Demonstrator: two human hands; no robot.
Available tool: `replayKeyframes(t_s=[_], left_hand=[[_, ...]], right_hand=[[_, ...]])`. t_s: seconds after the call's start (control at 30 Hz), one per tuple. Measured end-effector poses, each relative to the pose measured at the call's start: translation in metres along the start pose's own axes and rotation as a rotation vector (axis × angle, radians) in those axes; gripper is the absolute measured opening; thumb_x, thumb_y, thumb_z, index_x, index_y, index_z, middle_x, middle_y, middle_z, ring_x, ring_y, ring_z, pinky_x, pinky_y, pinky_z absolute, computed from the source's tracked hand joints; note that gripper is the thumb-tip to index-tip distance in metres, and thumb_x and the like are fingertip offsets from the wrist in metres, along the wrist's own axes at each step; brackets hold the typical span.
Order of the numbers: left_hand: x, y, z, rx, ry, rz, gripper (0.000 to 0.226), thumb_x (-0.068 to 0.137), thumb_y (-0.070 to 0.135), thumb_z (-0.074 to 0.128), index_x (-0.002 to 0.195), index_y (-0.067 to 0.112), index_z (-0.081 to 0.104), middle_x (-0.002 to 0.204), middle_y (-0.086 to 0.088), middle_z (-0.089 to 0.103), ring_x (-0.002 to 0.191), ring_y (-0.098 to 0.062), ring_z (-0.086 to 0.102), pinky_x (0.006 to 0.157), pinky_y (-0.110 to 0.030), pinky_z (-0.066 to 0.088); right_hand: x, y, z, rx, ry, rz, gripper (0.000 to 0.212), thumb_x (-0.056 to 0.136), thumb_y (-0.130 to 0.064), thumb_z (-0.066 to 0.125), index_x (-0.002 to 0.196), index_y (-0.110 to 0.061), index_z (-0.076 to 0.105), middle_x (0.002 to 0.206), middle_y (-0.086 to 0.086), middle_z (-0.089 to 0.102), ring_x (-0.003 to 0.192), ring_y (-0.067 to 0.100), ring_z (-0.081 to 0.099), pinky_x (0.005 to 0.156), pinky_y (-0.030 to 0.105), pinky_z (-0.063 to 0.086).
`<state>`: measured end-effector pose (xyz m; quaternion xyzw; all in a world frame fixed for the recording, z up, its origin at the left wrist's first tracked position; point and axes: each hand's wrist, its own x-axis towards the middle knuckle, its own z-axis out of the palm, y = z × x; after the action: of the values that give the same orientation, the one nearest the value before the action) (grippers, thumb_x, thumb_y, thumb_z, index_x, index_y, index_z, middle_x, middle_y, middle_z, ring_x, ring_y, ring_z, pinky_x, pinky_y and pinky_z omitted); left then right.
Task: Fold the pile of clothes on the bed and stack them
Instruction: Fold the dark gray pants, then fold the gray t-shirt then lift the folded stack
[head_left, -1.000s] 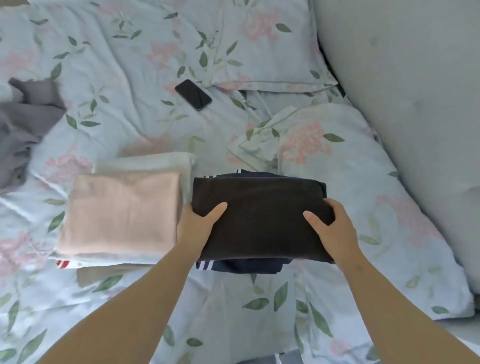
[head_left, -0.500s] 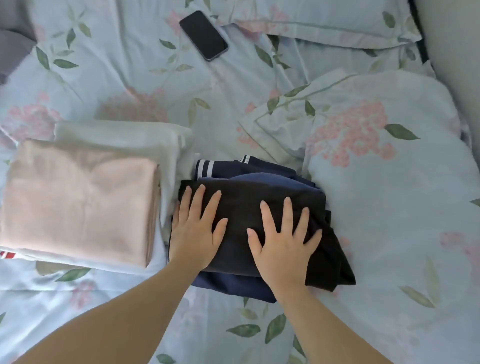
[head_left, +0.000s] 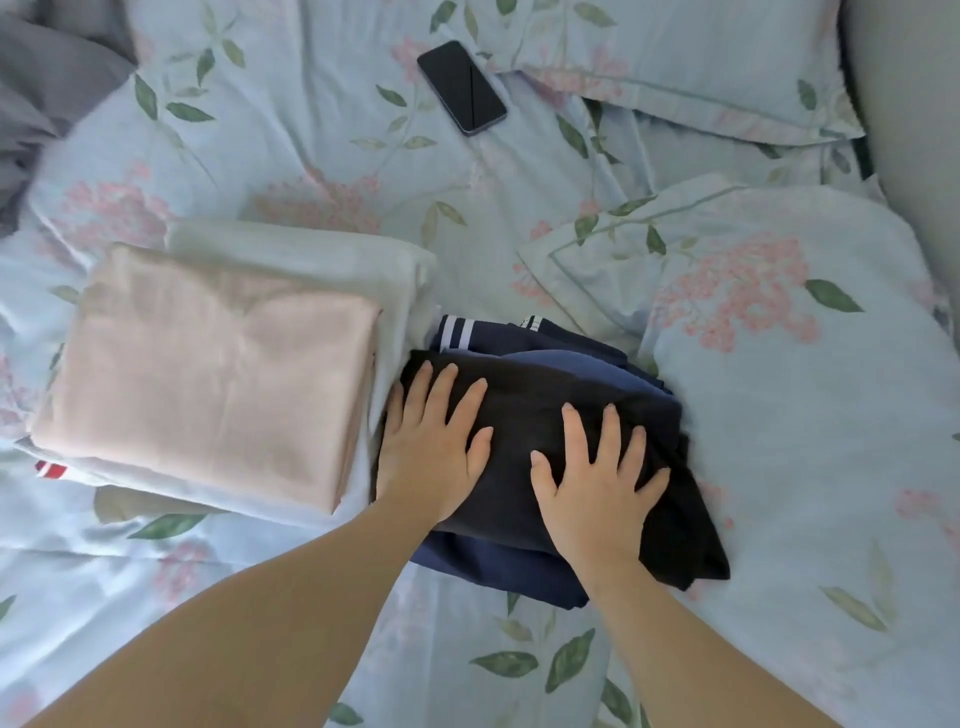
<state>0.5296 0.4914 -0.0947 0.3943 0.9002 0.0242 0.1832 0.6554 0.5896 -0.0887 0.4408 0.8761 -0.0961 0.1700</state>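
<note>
At the far left we see a crumpled grey garment (head_left: 47, 98) lying unfolded on the bed (head_left: 291, 130), up in the corner of the view. Nearer to us sits 1 stack of folded clothes. A pale pink garment (head_left: 208, 374) is on top, and a whitish garment (head_left: 322, 260) beneath it shows along the far and right edges. A red-and-white striped edge (head_left: 51, 469) pokes out at the stack's near left corner, and a beige piece (head_left: 117, 506) peeks from underneath at the front.

Further from us, a black phone (head_left: 461, 87) lies screen up on the bed, well apart from both stacks.

Just beside the pink stack, on its right, is a 2nd, darker stack. Our left hand (head_left: 434, 447) lies flat on its top piece, a folded black garment (head_left: 530, 410), with fingers straight and slightly spread, gripping nothing. Under the black garment lies a navy garment (head_left: 498, 571), with white stripes showing at its far left corner. Our right hand (head_left: 592, 493) presses flat on the right half of the black garment, fingers spread wide, holding nothing. The black garment's right end spills loosely past the navy one onto the bed.

To the right are 2 floral pillows: the far pillow (head_left: 675, 57) at the top, and the near pillow (head_left: 789, 374) just beside the dark stack. A plain grey panel (head_left: 914, 130) fills the upper right edge.
</note>
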Motion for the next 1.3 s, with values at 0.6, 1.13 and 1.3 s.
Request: replayKeyframes(t_s=[0.6, 1.13, 1.3], left_hand=[[-0.154, -0.238, -0.236, 0.259, 0.425, 0.228, 0.035, 0.065, 0.027, 0.080, 0.099, 0.021, 0.072, 0.093, 0.002, 0.071, 0.084, -0.020, 0.066, 0.079, -0.038, 0.051], [-0.216, -0.477, -0.236, 0.066, 0.258, -0.187, 0.037, 0.096, 0.031, 0.039, 0.132, 0.026, 0.044, 0.127, 0.008, 0.053, 0.118, -0.017, 0.046, 0.099, -0.031, 0.031], [-0.209, -0.580, -0.224, 0.028, 0.175, -0.198, 0.037, 0.096, 0.029, 0.041, 0.132, 0.024, 0.045, 0.127, 0.006, 0.054, 0.119, -0.018, 0.047, 0.098, -0.031, 0.032]], right_hand=[[-0.182, -0.278, -0.144, 0.099, 0.223, -0.142, 0.053, 0.095, -0.040, 0.036, 0.145, -0.030, 0.020, 0.154, -0.002, 0.019, 0.135, 0.022, 0.028, 0.109, 0.053, 0.018], [-0.214, -0.494, -0.124, 0.030, 0.065, -0.489, 0.047, 0.095, -0.036, 0.039, 0.140, -0.027, 0.030, 0.149, -0.001, 0.027, 0.130, 0.024, 0.035, 0.108, 0.050, 0.021], [-0.202, -0.584, -0.098, 0.003, -0.011, -0.458, 0.048, 0.096, -0.035, 0.038, 0.141, -0.026, 0.027, 0.151, -0.001, 0.024, 0.131, 0.024, 0.034, 0.106, 0.045, 0.025]])
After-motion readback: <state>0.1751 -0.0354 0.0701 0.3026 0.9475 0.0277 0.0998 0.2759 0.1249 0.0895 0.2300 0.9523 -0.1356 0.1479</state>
